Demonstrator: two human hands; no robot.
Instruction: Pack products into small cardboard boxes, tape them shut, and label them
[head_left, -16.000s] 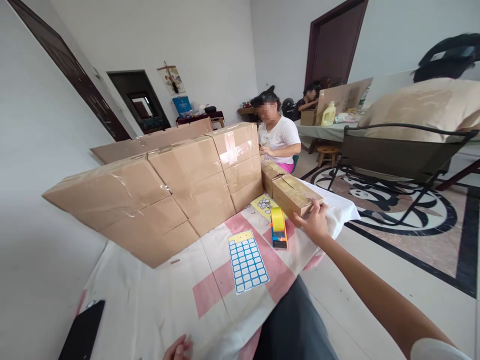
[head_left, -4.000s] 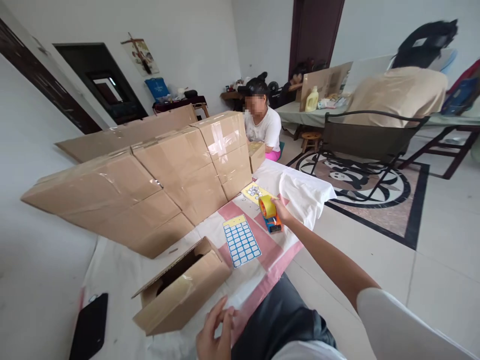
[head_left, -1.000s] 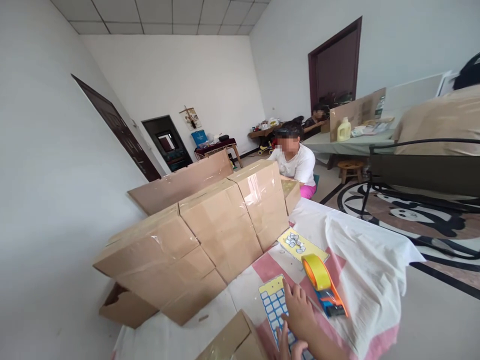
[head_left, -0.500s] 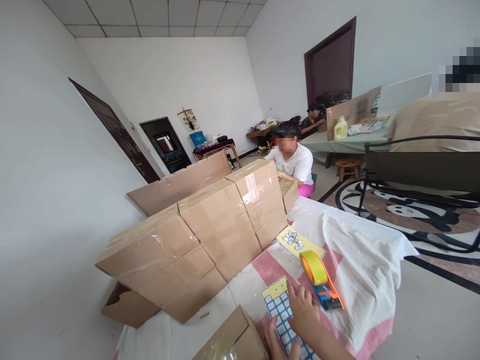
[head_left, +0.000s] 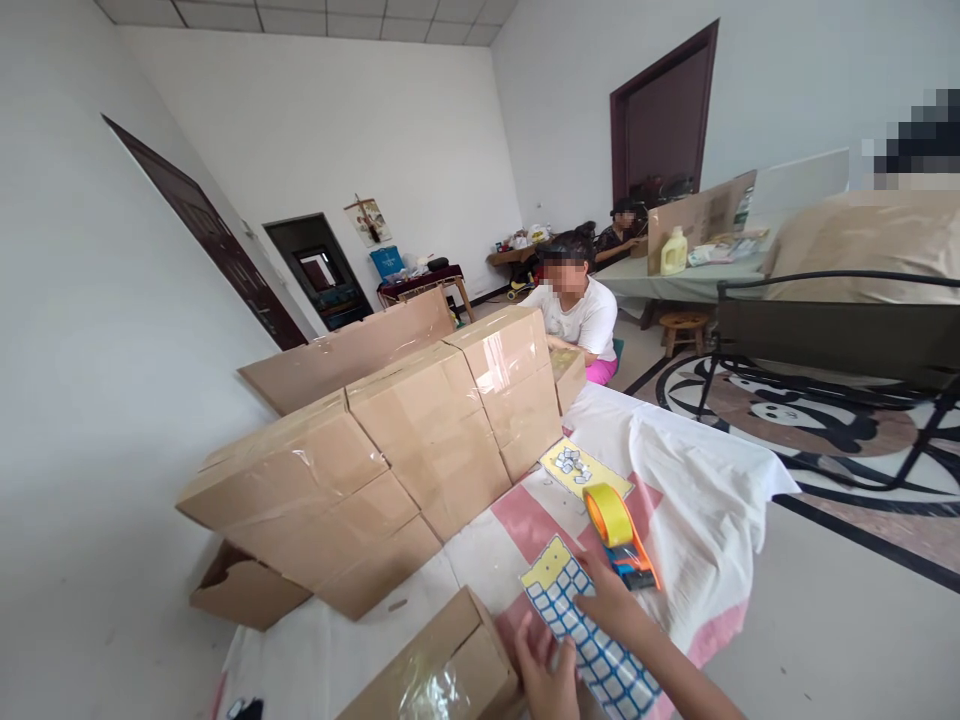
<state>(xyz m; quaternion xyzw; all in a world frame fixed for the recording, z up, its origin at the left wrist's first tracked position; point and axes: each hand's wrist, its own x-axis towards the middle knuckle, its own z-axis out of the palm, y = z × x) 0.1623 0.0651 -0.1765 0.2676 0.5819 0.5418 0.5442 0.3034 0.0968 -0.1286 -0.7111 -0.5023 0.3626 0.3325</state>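
Card (head_left: 598, 655) between left hand (head_left: 549, 682), right hand (head_left: 613, 604)

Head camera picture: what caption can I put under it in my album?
Left hand and right hand at a blue-bordered label sheet, cardboard box and tape dispenser nearby.

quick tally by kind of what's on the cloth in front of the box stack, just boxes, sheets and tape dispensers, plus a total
Boxes: 1, the front box
Sheets: 2, the blue-grid sheet and the yellow sheet
Tape dispensers: 1, the tape dispenser with yellow tape
Total: 4
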